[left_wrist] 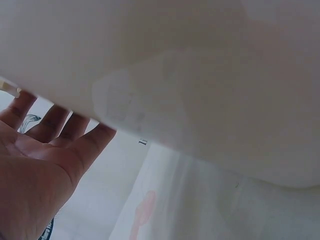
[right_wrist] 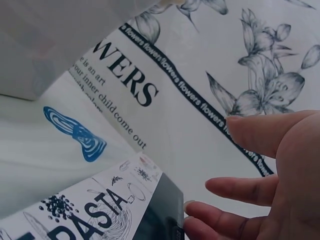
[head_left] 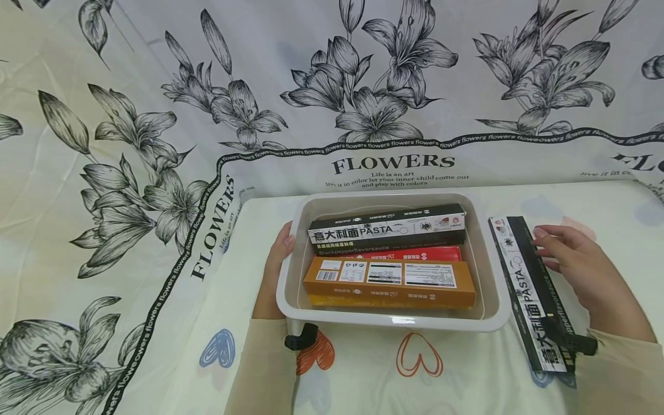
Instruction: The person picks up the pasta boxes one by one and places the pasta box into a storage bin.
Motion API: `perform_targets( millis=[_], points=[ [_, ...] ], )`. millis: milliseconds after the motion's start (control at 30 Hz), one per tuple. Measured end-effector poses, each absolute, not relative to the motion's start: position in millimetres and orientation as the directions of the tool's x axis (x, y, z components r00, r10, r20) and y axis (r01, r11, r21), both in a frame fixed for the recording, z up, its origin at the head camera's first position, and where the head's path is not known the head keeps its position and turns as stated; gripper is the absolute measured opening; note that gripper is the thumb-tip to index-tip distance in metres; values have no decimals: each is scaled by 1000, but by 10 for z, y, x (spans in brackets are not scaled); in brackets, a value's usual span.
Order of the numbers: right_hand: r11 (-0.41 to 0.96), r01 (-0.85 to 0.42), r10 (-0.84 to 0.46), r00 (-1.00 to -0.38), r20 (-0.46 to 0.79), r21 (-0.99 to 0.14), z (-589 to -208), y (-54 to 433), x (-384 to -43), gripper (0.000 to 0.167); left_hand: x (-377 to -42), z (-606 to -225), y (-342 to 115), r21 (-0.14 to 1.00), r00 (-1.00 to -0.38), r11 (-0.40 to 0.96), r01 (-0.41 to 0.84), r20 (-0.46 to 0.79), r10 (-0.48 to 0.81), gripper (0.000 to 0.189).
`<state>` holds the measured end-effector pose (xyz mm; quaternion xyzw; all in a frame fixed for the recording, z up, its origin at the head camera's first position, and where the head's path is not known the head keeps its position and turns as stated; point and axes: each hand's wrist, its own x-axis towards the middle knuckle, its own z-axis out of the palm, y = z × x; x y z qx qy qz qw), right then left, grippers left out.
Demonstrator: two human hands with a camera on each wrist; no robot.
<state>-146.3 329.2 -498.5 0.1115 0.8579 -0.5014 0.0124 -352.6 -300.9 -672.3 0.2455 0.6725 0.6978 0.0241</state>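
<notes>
A white plastic bin (head_left: 392, 320) holds several long boxes. Its left rim is held by my left hand (head_left: 279, 249), thumb up at the edge; the left wrist view has the fingers (left_wrist: 82, 142) extended against the bin's outer wall. Right of the bin a black and white pasta box (head_left: 529, 294) lies lengthwise on the cloth. My right hand (head_left: 581, 259) is beside its far end, fingers spread and loosely bent. Seen from the right wrist, the lower fingertips (right_wrist: 192, 206) are right at the dark side of that box, with the thumb raised apart.
Inside the bin lie another black pasta box (head_left: 389, 229), a red box (head_left: 430, 253) mostly covered, and an orange-brown box (head_left: 389, 281) in front. A heart-printed cloth (head_left: 363, 374) covers the surface. Flower-printed fabric (head_left: 311, 127) rises behind and along the left.
</notes>
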Motion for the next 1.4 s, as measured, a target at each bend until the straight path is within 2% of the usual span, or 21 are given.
perform_targets(
  millis=[333, 600, 833, 1100, 1400],
  points=[
    [463, 257, 212, -961, -176, -848, -5028, 3323, -1480, 76, -3464, -6620, -3000, 942, -864, -72, 328, 330, 381, 53],
    [435, 266, 203, -960, -193, -860, -5062, 3332, -1482, 77, -3561, -6735, -3041, 927, -851, -51, 371, 362, 379, 53],
    [439, 289, 202, -954, -220, -851, -5085, 3358, -1476, 83, -3620, -6802, -3074, 919, -840, -54, 391, 381, 386, 56],
    [464, 306, 181, -951, -249, -831, -5070, 3347, -1484, 82, -3634, -6807, -3081, 901, -824, -41, 432, 413, 388, 52],
    [472, 361, 202, -932, -300, -804, -5069, 3371, -1490, 89, -3628, -6843, -3089, 924, -844, -70, 376, 373, 384, 54]
  ],
)
